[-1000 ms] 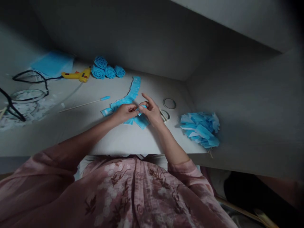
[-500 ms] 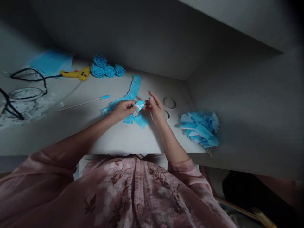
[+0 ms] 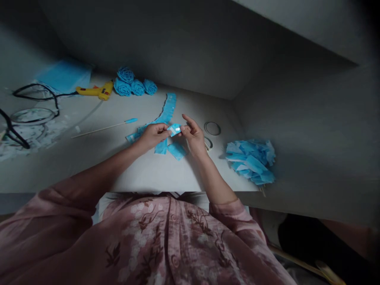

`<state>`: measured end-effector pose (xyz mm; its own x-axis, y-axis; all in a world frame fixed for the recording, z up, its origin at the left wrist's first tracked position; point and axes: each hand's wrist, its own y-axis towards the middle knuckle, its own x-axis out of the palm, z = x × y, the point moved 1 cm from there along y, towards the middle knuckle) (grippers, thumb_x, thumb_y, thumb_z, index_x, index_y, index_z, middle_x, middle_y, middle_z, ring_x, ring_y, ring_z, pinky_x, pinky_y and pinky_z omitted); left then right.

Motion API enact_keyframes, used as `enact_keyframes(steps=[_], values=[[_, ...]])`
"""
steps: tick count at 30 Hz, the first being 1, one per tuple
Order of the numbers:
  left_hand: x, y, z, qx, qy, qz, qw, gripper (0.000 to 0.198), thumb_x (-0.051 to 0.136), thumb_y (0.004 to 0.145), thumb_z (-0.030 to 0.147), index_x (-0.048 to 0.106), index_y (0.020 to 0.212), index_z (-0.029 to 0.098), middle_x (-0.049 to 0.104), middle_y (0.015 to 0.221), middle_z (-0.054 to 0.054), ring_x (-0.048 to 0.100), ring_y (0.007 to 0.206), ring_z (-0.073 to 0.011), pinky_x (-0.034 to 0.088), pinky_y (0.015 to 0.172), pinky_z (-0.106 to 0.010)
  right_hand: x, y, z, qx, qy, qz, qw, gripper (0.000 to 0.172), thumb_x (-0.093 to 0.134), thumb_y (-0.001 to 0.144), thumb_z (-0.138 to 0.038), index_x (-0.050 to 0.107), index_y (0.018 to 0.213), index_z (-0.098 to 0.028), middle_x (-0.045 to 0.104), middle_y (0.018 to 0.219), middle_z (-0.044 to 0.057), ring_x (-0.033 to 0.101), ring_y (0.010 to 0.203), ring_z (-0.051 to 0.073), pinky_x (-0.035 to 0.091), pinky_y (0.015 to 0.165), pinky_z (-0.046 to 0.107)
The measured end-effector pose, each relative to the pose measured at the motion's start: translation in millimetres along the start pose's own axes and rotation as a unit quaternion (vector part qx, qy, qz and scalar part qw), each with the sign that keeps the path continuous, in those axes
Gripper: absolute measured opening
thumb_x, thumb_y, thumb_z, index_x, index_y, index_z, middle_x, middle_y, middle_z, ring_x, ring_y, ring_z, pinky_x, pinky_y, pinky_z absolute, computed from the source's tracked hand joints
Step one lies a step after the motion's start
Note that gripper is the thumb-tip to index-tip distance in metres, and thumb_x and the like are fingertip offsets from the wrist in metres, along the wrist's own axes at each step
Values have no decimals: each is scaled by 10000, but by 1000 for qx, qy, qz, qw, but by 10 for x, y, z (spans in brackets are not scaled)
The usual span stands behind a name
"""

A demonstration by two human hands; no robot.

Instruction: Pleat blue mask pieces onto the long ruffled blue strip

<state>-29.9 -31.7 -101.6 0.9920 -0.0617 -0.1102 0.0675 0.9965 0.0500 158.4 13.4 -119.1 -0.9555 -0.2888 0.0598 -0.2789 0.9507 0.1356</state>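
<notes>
A small piece of blue crepe-like paper (image 3: 173,129) with white patches is held above the table between both hands. My left hand (image 3: 153,136) pinches its left edge between thumb and fingers. My right hand (image 3: 192,136) pinches its right edge with the thumb and a finger, its index finger raised. Below and behind the hands lie a curved blue strip (image 3: 169,109) and a loose blue piece (image 3: 177,151). Scissors (image 3: 209,144) lie partly hidden beside my right wrist.
Blue rosettes (image 3: 137,88) sit along the back, near a yellow glue gun (image 3: 102,92) and a flat blue stack (image 3: 64,76). A blue-tipped stick (image 3: 103,128) lies left. White scraps (image 3: 35,136) cover the far left. A ruffled blue bunch (image 3: 251,160) overhangs the right front edge.
My right thumb has come down from its raised position onto the right edge of the blue piece. My left hand keeps its pinch, almost unmoved.
</notes>
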Motion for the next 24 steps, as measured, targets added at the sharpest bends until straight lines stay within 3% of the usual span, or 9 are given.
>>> enact_keyframes(steps=[5, 8, 13, 19, 24], values=[[-4, -2, -7, -4, -1, -12, 1000, 319, 729, 774, 465, 552, 690, 214, 493, 557, 54, 414, 528, -90, 321, 530, -244, 5, -3, -21, 9, 18, 1, 1000, 763, 852, 826, -663, 698, 1451, -254, 681, 828, -19, 644, 795, 156, 578, 858, 347], [-5, -8, -19, -9, -7, -19, 1000, 414, 739, 785, 549, 540, 652, 211, 506, 563, 38, 413, 517, -83, 311, 519, -251, 0, 6, -16, 6, 12, -13, 1000, 716, 938, 757, -579, 742, 1379, -283, 642, 825, -32, 613, 791, 149, 561, 821, 325], [-2, -18, -12, -11, -42, -21, 999, 502, 655, 884, 672, 601, 715, 202, 553, 599, 9, 448, 517, -93, 325, 508, -263, -38, 31, -1, -12, 35, 12, 999, 628, 936, 785, -532, 768, 1339, -286, 655, 844, -30, 626, 804, 141, 573, 855, 328], [27, -19, -17, -41, -58, -52, 996, 374, 793, 780, 512, 582, 725, 208, 540, 576, 37, 449, 520, -85, 331, 510, -235, -9, 23, 8, -8, 26, 15, 1000, 646, 937, 772, -526, 761, 1338, -270, 644, 806, -38, 637, 799, 149, 569, 860, 340], [9, -4, 7, -48, -69, 4, 997, 253, 743, 746, 405, 589, 714, 207, 518, 540, 45, 411, 495, -79, 295, 490, -232, 5, 7, -11, -5, 29, -2, 1000, 585, 914, 808, -494, 763, 1323, -263, 652, 768, -45, 639, 742, 143, 562, 830, 339]])
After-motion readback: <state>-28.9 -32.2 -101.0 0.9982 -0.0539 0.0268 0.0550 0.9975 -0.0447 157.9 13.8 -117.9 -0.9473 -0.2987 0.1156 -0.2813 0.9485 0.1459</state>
